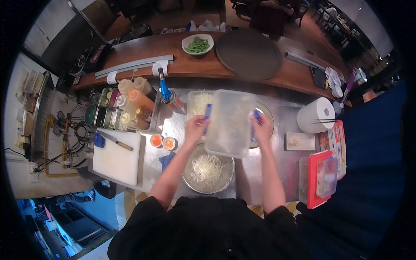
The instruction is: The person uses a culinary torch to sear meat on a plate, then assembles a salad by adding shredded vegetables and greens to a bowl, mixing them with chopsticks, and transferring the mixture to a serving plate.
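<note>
Between both hands is a blurred, translucent plastic lid [230, 125] with blue latches on its sides. My left hand [195, 128] grips its left edge by one latch, and my right hand [262, 127] grips the right edge by the other. Partly hidden behind the lid, a clear plastic container [190, 105] holds pale shreds [202, 99]. A round plate with a patterned rim [269, 117] shows beyond my right hand, mostly covered. Nearer to me, a round metal bowl [230, 180] contains a heap of pale shredded vegetable [208, 169].
Left on the steel counter [256, 175] are a white cutting board [115, 162] with a knife [122, 144], squeeze bottles [139, 99], two small orange-filled cups [156, 140] and a blowtorch [166, 92]. A paper roll [313, 115], a white dish [300, 141] and a red-lidded container [313, 182] stand right.
</note>
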`<action>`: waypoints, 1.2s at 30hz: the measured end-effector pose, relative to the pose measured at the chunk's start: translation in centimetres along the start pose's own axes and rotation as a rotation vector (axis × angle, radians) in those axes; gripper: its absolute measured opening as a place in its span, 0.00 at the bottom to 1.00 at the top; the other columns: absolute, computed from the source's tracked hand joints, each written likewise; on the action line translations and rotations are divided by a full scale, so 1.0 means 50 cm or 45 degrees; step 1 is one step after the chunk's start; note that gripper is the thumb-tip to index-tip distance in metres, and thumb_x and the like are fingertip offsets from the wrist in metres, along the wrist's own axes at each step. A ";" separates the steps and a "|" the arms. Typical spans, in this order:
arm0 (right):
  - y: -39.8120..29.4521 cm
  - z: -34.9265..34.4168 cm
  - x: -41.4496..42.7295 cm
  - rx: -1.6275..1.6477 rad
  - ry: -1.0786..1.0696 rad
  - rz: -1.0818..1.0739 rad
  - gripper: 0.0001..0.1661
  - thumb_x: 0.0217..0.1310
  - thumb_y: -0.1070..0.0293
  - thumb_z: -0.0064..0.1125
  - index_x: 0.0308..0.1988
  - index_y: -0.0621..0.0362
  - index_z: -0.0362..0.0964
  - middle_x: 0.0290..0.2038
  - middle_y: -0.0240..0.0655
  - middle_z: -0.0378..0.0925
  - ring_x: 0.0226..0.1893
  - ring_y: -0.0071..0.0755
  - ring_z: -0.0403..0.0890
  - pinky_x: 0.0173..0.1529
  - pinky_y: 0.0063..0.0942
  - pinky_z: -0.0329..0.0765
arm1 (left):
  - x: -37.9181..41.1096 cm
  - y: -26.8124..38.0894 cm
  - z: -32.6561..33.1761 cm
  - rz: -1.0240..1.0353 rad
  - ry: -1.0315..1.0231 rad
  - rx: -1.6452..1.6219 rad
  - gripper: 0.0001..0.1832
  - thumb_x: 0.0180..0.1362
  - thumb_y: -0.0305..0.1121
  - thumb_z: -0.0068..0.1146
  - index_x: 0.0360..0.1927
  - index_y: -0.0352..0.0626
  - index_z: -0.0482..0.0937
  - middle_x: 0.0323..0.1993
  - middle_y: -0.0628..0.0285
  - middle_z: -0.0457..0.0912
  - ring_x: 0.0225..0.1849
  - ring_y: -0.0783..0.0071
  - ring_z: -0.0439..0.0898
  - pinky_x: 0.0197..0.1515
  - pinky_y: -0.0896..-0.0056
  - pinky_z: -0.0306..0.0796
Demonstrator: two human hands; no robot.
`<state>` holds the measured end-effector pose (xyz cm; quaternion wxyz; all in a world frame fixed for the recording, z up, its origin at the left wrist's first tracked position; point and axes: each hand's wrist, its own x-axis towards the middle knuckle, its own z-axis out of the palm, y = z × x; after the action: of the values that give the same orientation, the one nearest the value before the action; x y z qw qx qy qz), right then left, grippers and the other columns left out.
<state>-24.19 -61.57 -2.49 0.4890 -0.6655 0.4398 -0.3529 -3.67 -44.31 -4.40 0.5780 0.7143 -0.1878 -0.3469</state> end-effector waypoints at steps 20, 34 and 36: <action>0.126 0.358 0.020 -0.247 0.072 0.181 0.27 0.60 0.60 0.65 0.52 0.64 0.68 0.45 0.55 0.79 0.47 0.58 0.80 0.53 0.47 0.73 | 0.154 -0.165 -0.159 0.007 0.399 0.515 0.23 0.45 0.32 0.75 0.46 0.36 0.81 0.35 0.52 0.87 0.37 0.63 0.86 0.42 0.64 0.77; 0.060 0.352 0.045 -0.356 -0.015 0.538 0.29 0.73 0.48 0.43 0.49 0.65 0.75 0.42 0.56 0.82 0.45 0.57 0.83 0.49 0.53 0.78 | 0.217 -0.190 -0.144 0.638 0.285 0.583 0.21 0.65 0.25 0.49 0.62 0.34 0.74 0.48 0.40 0.83 0.46 0.43 0.83 0.51 0.54 0.75; 0.080 0.351 0.051 -0.349 0.042 0.555 0.30 0.73 0.47 0.43 0.48 0.65 0.76 0.42 0.57 0.82 0.47 0.56 0.83 0.50 0.52 0.78 | 0.201 -0.198 -0.115 0.602 0.446 0.690 0.20 0.66 0.27 0.50 0.60 0.34 0.75 0.48 0.41 0.84 0.46 0.45 0.84 0.51 0.54 0.75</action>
<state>-8.45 -58.52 -11.01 0.4516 -0.6092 0.6244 -0.1871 6.03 -44.43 -16.13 0.4558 0.8264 -0.3304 -0.0153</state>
